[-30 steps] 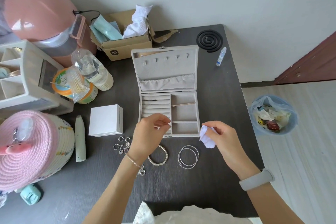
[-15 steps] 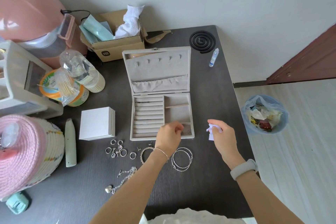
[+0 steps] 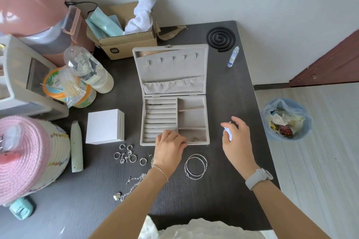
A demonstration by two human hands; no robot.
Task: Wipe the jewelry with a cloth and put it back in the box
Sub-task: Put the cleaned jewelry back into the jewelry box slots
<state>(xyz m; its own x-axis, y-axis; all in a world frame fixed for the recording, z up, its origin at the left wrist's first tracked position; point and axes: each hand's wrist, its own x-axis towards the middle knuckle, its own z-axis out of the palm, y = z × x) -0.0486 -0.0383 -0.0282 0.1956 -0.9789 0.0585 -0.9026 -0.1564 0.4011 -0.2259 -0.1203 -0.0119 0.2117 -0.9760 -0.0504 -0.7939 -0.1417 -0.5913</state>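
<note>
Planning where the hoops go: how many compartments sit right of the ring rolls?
3: back compartment, bare; middle compartment, bare; front compartment, holding a small silver piece, its left corner hidden by the left hand.

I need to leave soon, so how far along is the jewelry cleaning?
Barely started. One small piece lies in the jewelry box, where the left hand rests. The right hand holds the cloth. Left on the table: rings, hoops, heart chain.
</note>
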